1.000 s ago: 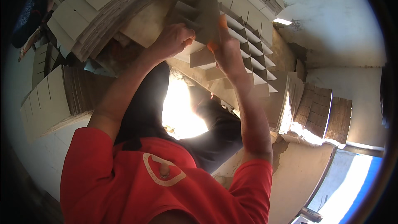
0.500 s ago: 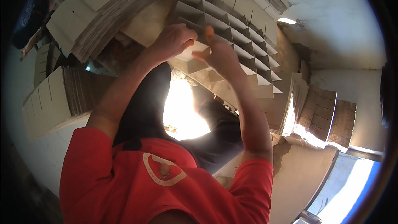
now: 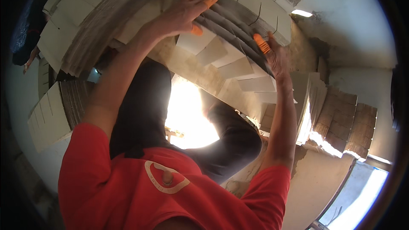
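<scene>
A cardboard divider (image 3: 233,67) made of slotted, interlocking strips lies slanted before me, its cells squeezed narrow and its near flaps fanned toward me. My left hand (image 3: 183,16) grips its far left part, fingers spread over the strips' upper edges and thumb on the near side. Orange covers sit on the thumb and one finger. At the divider's right end, my right hand (image 3: 277,57) holds the edge, with an orange cover on one digit. Part of that hand's grip is hidden. Slotted cardboard sheets (image 3: 251,6) lie just beyond the divider.
A tall stack of cardboard sheets (image 3: 100,21) curves along the left. Another slotted stack (image 3: 49,106) stands lower left. More cardboard bundles (image 3: 336,110) sit at the right by the wall. Bright light shows between my legs. Part of another person (image 3: 30,47) appears at far left.
My hands have moved apart and away from me, onto the divider's two ends. The open square cells have folded narrower, and the divider has tilted with its flaps toward me.
</scene>
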Demonstrator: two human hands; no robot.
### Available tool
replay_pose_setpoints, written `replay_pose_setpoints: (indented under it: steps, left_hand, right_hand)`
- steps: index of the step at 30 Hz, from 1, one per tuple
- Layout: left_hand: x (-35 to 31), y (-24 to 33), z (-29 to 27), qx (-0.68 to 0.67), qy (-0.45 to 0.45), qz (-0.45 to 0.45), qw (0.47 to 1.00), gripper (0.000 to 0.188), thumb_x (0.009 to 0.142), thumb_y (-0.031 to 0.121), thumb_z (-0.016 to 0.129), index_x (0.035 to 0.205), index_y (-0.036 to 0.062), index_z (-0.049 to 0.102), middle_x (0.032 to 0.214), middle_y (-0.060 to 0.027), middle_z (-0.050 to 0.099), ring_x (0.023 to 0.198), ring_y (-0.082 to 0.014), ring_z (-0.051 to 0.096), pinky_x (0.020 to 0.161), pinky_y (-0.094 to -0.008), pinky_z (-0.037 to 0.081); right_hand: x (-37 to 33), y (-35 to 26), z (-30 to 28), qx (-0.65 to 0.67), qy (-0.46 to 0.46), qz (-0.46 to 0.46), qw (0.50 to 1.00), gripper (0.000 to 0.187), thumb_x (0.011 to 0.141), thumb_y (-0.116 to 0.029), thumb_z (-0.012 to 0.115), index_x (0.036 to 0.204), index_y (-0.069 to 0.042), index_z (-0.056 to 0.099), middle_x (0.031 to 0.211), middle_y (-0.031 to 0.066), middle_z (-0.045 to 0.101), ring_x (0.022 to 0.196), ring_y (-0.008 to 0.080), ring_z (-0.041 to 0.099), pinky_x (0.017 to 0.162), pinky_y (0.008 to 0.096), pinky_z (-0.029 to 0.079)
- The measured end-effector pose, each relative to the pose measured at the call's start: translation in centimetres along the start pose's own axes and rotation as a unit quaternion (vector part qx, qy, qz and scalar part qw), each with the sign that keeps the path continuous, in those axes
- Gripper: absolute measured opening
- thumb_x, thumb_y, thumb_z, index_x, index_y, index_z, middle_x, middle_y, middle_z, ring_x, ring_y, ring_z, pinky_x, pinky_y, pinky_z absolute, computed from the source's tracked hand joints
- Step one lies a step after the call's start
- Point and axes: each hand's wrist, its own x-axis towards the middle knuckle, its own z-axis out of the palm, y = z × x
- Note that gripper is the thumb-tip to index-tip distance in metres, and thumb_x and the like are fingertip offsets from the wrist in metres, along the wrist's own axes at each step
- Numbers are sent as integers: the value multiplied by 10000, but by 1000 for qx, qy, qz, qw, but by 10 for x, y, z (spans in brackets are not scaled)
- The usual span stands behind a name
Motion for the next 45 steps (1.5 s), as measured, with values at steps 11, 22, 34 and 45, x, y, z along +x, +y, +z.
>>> replay_pose_setpoints:
  steps: [11,22,34,45]
  left_hand:
    - [37,-13,11,69,-18,94,993,103,668,57,695,741,23,631,793,-98,606,892,-282,574,751,-390,437]
    - [-22,109,-129,407,237,212,856,114,675,41,637,780,38,590,921,-77,596,890,-230,553,751,-362,496]
    - [-77,-15,-182,555,-55,-314,768,81,845,117,616,828,43,647,855,-127,642,878,-294,605,732,-402,500]
    - [-93,-23,-179,490,-43,-353,796,282,896,320,587,855,45,638,809,-139,641,749,-293,638,669,-398,493]
  right_hand:
    - [-39,-11,49,-131,76,-127,980,231,786,-239,693,767,-35,587,705,155,643,742,375,622,644,468,468]
    - [-143,-29,-31,-343,473,-207,785,386,917,-170,586,1282,-60,524,1226,129,584,1157,306,554,979,463,396]
    - [-211,169,-7,-283,261,235,892,410,851,-293,605,1181,-56,553,1066,161,549,1058,347,497,867,488,430]
    - [-196,225,-32,-286,331,107,893,234,780,-200,623,914,-23,548,939,194,619,929,356,589,756,476,465]
